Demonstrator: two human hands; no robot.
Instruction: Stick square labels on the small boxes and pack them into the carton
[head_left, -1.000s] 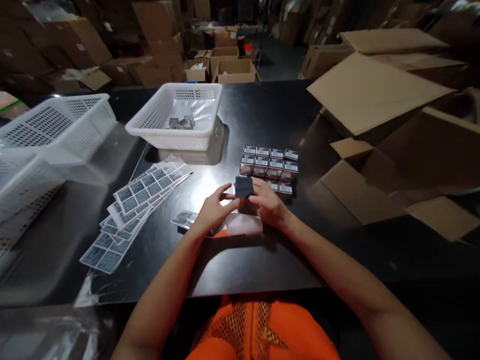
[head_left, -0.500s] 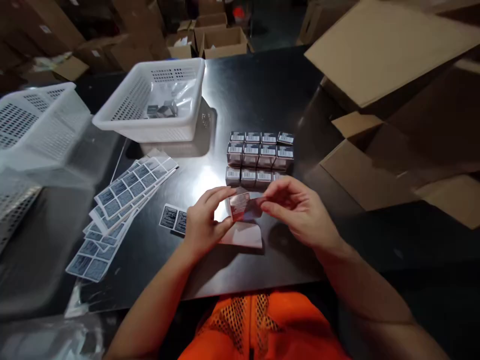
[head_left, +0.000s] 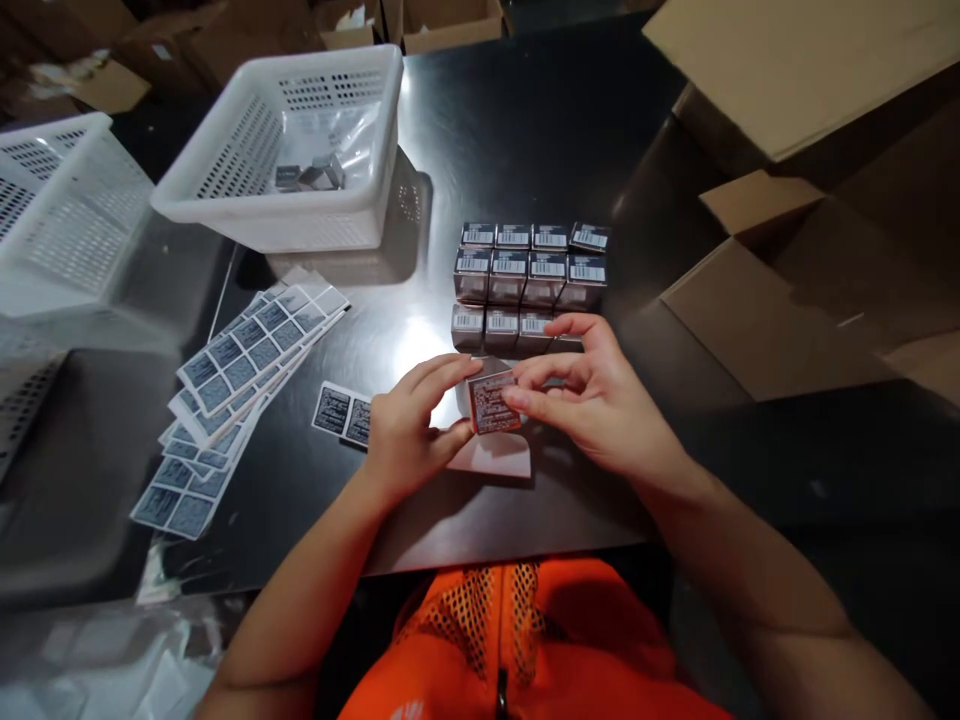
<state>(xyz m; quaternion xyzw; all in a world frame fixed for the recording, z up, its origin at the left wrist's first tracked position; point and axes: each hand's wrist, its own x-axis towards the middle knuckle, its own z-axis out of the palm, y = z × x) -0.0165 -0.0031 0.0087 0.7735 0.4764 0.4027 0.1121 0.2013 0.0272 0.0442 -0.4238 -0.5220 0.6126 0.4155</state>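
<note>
While both hands met over the desk point(head_left: 525, 110), my left hand point(head_left: 409, 435) and right hand point(head_left: 600, 400) each kept a narrow grip on the small labelled box point(head_left: 493, 402). It sat just at six o'clock of the stacked boxes point(head_left: 529, 275).

Item: 1 small box point(head_left: 493, 402), held just above the table
Face shown: reddish label printed with dense text
Pose: tilted, label turned up toward the camera
Place: just before the stacked boxes
</note>
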